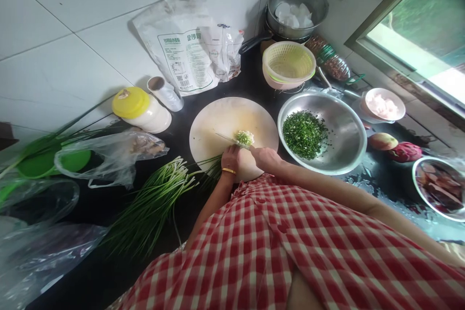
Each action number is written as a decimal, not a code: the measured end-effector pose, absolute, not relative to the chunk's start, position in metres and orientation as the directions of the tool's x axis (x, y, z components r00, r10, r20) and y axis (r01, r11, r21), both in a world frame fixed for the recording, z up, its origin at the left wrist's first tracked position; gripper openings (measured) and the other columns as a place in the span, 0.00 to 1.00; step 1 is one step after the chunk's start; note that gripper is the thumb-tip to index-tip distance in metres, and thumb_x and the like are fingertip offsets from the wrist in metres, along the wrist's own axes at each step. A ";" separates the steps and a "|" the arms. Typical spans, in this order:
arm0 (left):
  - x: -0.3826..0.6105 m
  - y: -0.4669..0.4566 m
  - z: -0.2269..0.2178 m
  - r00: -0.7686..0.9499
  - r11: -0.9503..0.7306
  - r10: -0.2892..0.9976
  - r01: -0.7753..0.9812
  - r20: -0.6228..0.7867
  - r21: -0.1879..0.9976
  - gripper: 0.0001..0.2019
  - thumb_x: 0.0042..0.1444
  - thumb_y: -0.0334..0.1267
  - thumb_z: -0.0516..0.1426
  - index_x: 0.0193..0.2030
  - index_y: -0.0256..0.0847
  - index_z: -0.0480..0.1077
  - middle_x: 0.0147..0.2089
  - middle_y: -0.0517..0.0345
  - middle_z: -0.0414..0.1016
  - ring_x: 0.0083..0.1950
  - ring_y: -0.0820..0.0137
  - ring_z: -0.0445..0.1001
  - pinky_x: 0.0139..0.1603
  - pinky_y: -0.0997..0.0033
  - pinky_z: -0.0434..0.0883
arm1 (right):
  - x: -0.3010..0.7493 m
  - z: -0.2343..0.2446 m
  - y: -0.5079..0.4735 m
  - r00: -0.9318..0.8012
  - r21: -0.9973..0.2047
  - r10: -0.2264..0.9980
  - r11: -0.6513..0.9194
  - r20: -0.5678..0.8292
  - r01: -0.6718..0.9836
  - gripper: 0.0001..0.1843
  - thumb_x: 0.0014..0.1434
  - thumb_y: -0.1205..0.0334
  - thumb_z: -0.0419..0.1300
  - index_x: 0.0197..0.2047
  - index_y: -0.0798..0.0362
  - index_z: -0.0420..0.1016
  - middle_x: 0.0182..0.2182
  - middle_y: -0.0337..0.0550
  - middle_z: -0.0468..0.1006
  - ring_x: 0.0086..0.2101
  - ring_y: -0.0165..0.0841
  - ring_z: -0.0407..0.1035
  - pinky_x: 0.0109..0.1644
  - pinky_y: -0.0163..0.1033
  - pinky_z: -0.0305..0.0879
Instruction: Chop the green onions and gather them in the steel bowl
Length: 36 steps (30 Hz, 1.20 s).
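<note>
A round pale cutting board [225,121] lies on the dark counter. My left hand [230,158], with a gold bangle at the wrist, presses down on a bundle of green chives [209,167] at the board's near edge. My right hand [264,156] is closed round a knife handle; the thin blade [225,138] reaches left across the board. A small heap of chopped chives [244,138] sits just beyond both hands. A larger loose bunch of chives [152,203] lies on the counter to the left.
A steel bowl [341,121] with chopped greens stands right of the board. Behind are a yellow colander [288,60], a pot [296,7], a flour bag [189,46] and a yellow-lidded jar [140,109]. Plastic bags [109,155] lie left; a meat dish [438,186] right.
</note>
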<state>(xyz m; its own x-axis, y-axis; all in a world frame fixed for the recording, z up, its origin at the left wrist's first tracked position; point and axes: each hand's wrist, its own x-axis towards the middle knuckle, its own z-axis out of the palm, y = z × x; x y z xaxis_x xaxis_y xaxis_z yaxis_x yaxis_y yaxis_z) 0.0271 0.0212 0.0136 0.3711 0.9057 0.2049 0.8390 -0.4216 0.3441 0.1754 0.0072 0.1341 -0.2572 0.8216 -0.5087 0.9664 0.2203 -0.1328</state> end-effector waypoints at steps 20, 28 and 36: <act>0.027 0.022 0.005 0.317 -0.387 0.919 0.841 0.236 0.377 0.08 0.59 0.32 0.50 0.40 0.39 0.70 0.38 0.49 0.72 0.42 0.63 0.69 0.43 0.64 0.68 | 0.167 0.125 0.012 -0.269 -0.141 0.807 0.229 -0.526 0.963 0.18 0.58 0.72 0.47 0.52 0.58 0.64 0.36 0.52 0.77 0.36 0.36 0.71 0.35 0.35 0.60; 0.027 0.019 0.011 0.285 -0.380 0.917 0.837 0.278 0.393 0.09 0.61 0.34 0.49 0.42 0.40 0.69 0.40 0.50 0.71 0.40 0.66 0.69 0.42 0.68 0.67 | 0.170 0.125 0.018 -0.260 -0.117 0.823 0.233 -0.506 0.965 0.19 0.58 0.73 0.46 0.53 0.57 0.62 0.38 0.50 0.76 0.38 0.34 0.71 0.36 0.33 0.60; 0.027 0.020 0.008 0.290 -0.386 0.914 0.837 0.285 0.388 0.08 0.59 0.32 0.49 0.37 0.37 0.70 0.35 0.49 0.71 0.40 0.64 0.69 0.40 0.66 0.67 | 0.165 0.125 0.008 -0.269 -0.131 0.813 0.235 -0.516 0.963 0.17 0.58 0.72 0.46 0.50 0.57 0.65 0.36 0.52 0.77 0.37 0.37 0.72 0.36 0.35 0.61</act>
